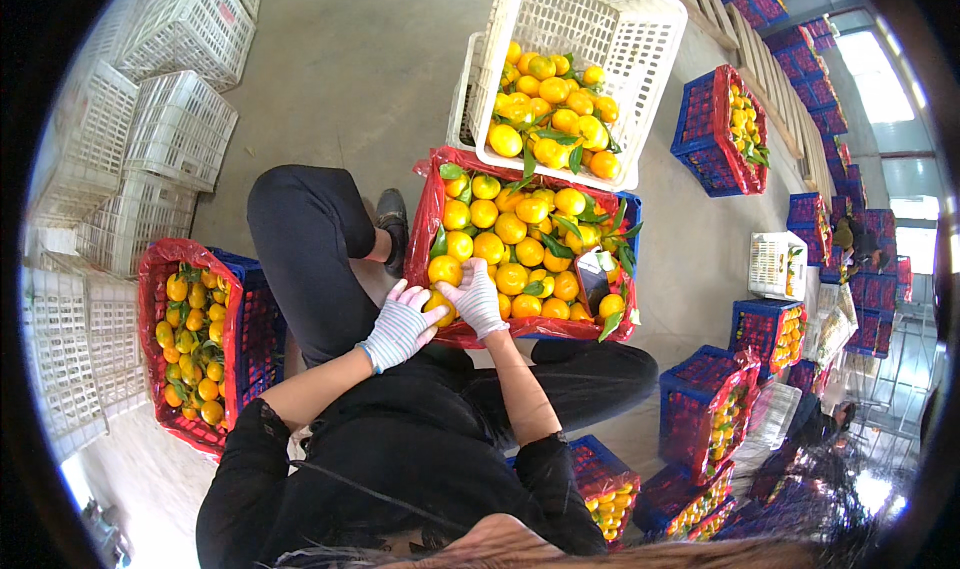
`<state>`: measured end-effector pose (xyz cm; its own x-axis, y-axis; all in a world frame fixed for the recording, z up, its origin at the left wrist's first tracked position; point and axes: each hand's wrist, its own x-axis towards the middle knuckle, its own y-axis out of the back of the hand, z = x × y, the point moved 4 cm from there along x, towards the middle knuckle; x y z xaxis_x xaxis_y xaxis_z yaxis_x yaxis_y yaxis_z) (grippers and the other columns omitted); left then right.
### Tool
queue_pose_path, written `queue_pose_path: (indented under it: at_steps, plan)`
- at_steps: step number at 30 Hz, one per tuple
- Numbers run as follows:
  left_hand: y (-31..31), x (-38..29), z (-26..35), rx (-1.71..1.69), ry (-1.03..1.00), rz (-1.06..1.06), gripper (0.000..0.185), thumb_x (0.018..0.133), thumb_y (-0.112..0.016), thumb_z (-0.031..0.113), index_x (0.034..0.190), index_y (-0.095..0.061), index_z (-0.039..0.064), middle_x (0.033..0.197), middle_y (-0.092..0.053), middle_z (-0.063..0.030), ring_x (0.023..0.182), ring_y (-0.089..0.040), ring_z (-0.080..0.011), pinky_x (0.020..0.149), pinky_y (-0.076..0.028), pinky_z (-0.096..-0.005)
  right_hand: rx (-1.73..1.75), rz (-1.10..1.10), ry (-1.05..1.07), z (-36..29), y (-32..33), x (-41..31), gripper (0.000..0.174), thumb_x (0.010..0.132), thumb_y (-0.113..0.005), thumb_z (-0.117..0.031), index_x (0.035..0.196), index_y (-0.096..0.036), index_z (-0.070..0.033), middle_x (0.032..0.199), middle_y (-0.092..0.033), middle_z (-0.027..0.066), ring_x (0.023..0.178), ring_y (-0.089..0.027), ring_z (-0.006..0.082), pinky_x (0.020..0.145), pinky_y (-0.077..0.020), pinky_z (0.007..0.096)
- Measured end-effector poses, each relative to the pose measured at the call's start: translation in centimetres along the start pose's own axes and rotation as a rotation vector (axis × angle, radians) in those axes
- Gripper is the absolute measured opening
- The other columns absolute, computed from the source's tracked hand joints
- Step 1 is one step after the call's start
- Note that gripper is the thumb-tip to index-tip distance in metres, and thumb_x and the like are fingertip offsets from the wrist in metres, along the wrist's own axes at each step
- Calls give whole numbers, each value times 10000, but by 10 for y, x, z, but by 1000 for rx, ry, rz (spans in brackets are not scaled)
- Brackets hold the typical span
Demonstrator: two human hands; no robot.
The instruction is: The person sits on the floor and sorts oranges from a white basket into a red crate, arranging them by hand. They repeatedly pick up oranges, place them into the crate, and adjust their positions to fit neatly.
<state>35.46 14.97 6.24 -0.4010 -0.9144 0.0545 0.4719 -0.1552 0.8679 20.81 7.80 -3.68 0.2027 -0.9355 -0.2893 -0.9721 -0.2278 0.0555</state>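
A blue plastic crate lined with red film (429,224) stands before me, full of orange citrus fruit, some with green leaves. My left hand (401,323), in a striped fingerless glove, has its fingers on an orange citrus fruit (437,308) at the crate's near left corner. My right hand (474,293), gloved alike, is bent beside that same fruit, its thumb close to it; whether it grips anything is unclear. Another fruit (445,270) lies just beyond the fingers. A phone-like dark object (594,282) rests on the fruit at the right.
A white slatted crate (651,66) with leafy fruit is tilted against the far side of the lined crate. A red-lined crate of fruit (234,306) stands at left, near stacked white crates (180,122). More blue crates (694,411) and people are at right.
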Motion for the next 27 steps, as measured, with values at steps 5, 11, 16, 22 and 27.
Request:
queue_pose_path:
  at_steps: [5,11,16,22,27]
  plan:
    - [19,31,-13,-58,101,302,438,870,-669,290,1281,-618,149,1286,-571,-157,1275,-508,-362,1123,-338,-559,-405,-160,-57,-12,15,13,743,768,-870,-243,1382,-529,-1,1156,-675,201,994,-673,303,894,-544,376]
    - [-1,59,-28,115,35,25,409,854,-688,321,1239,-652,191,1379,-553,-138,1348,-452,-373,1173,-217,-646,-1240,396,653,-113,107,78,642,744,-803,-209,1336,-571,-122,1290,-596,135,1115,-614,366,937,-529,458]
    - [-3,49,-28,88,57,110,382,844,-696,319,1208,-675,208,1351,-552,-143,1334,-449,-377,1179,-217,-631,-1140,225,206,-121,124,123,554,737,-852,-159,1239,-619,-129,1181,-592,157,1066,-613,397,947,-526,442]
    - [-9,50,-29,87,121,90,393,847,-698,313,1232,-677,240,1316,-537,-167,1331,-443,-388,1178,-225,-626,-553,40,386,-98,28,69,648,723,-875,-126,1266,-540,-16,1177,-577,174,1107,-581,323,998,-482,393]
    - [-8,44,-28,99,110,117,400,849,-700,299,1244,-676,241,1305,-534,-182,1328,-451,-396,1176,-235,-623,-411,80,213,-85,5,53,634,725,-873,-173,1265,-577,-24,1166,-612,196,1122,-600,375,1003,-488,412]
